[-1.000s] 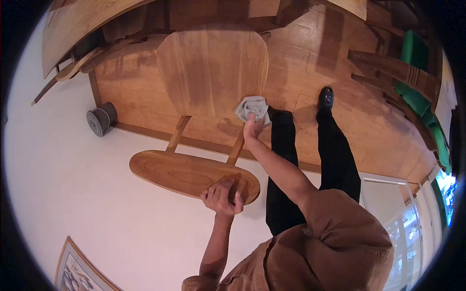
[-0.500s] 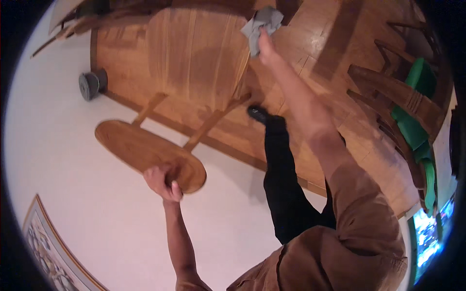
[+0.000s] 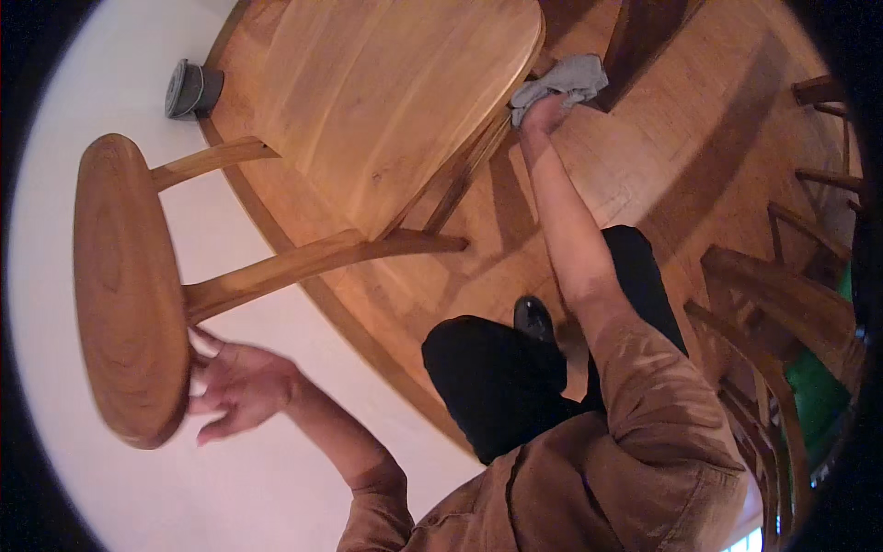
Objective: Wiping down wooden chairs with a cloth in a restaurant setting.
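A wooden chair fills the upper left, its broad plank seat joined by two posts to an oval backrest. Beside the backrest's near end is my left hand, slightly blurred, fingers spread and holding nothing; the fingertips reach its edge, though I cannot tell how firmly they touch. My right hand is wrapped in a crumpled grey cloth at the seat's right edge, close to a leg below. The cloth covers most of those fingers.
A dark grey bucket stands by the white wall beyond the backrest. Other wooden chairs, one with a green cushion, crowd the right side. My black shoe rests on the wooden floor.
My left hand has let go of the backrest and opened. My right hand and the cloth have come down to the seat's edge. The view has shifted, with the chair appearing larger and turned.
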The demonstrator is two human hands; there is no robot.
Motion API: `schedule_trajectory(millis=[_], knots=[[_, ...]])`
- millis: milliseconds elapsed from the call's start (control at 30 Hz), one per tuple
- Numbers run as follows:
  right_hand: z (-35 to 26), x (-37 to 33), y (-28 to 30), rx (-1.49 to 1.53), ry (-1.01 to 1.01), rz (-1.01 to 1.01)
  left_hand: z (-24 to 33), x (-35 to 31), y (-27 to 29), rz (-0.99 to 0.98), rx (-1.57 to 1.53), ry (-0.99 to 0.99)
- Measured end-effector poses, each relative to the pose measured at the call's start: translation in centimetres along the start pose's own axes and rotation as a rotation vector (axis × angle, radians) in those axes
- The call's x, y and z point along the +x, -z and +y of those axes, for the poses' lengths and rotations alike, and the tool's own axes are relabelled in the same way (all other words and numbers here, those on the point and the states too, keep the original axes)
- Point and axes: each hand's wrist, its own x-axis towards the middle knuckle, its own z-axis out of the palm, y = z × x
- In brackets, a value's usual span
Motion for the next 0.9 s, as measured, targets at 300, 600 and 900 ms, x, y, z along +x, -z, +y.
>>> schedule_trajectory(millis=[300, 600, 900], knots=[[-5.3, -22.3, 9.2, -0.626, 0.766, -0.65, -7.6, -11.8, -0.5, 0.549, 0.705, 0.596], [-14.3, -27.3, 3.6, -1.514, 0.957, -1.995, -8.3, -12.8, 3.0, 0.399, 0.745, 0.718], [-10.4, -17.3, -4.0, -1.343, 1.039, -1.278, -9.4, -11.6, 2.6, 0.29, 0.632, 0.816]])
